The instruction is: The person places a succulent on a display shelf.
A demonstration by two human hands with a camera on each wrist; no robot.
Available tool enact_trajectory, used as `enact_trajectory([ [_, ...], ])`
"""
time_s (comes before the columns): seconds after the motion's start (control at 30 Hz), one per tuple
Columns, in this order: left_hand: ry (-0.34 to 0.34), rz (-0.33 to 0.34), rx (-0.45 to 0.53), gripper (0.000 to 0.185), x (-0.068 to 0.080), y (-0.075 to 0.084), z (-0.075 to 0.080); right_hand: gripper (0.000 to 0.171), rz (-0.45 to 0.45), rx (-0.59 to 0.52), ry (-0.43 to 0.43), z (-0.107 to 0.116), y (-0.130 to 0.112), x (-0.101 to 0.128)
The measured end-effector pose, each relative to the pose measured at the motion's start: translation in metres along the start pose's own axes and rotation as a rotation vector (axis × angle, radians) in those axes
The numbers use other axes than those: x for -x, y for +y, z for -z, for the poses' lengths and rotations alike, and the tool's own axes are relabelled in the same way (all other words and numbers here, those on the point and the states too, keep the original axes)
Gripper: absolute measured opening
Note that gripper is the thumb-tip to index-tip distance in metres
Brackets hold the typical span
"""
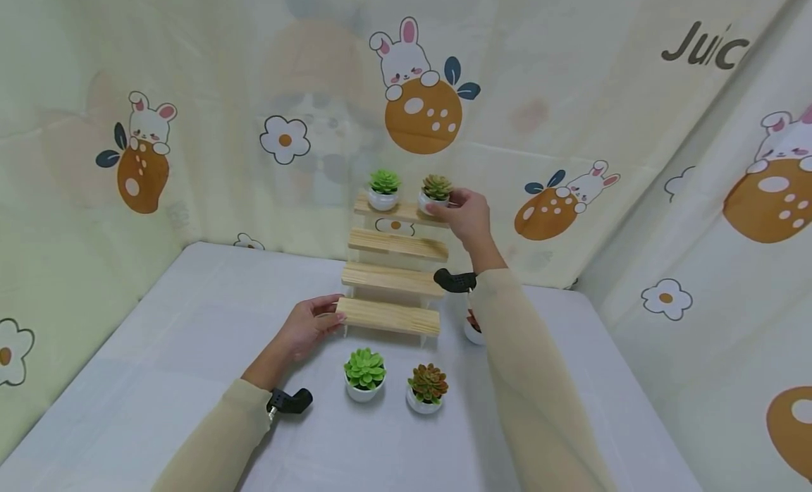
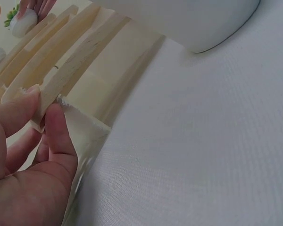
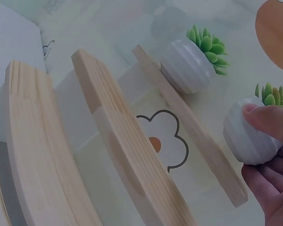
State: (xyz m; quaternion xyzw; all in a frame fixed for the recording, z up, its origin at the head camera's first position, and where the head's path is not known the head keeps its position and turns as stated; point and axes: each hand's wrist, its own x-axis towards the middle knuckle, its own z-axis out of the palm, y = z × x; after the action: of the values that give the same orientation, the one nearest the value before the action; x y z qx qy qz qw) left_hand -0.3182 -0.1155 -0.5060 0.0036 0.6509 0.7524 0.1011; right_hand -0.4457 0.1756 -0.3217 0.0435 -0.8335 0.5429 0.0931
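Note:
A stepped wooden stand (image 1: 388,316) with several pale boards rises on the table. My left hand (image 1: 314,326) pinches the left end of its lowest board (image 2: 61,77) between thumb and fingers. At the right end of the top board (image 3: 198,127), my right hand (image 1: 468,213) grips a small artificial succulent (image 1: 436,187) by its white ribbed pot (image 3: 250,134). This plant has green leaves with reddish-brown tones. On the same board, to the left, stands a bright green succulent (image 1: 383,189) in a similar pot (image 3: 186,66).
In front of the stand are a green potted succulent (image 1: 364,373) and a reddish-brown one (image 1: 427,388). Another potted plant (image 1: 474,331) is partly hidden behind the right forearm. A patterned curtain (image 1: 317,69) hangs close behind the stand, at the back of the white-covered table (image 1: 209,323).

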Motion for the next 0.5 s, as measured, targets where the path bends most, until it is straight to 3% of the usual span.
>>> enact_trajectory([
  [0.2, -0.011, -0.015, 0.011, 0.056, 0.0018, 0.0014, -0.0015, 0.058, -0.041, 0.022, 0.033, -0.0032, 0.0002, -0.0010],
  [0.5, -0.003, -0.009, 0.030, 0.055, 0.0021, 0.0012, -0.0014, 0.047, -0.005, 0.072, 0.058, -0.0088, 0.0043, -0.0034],
])
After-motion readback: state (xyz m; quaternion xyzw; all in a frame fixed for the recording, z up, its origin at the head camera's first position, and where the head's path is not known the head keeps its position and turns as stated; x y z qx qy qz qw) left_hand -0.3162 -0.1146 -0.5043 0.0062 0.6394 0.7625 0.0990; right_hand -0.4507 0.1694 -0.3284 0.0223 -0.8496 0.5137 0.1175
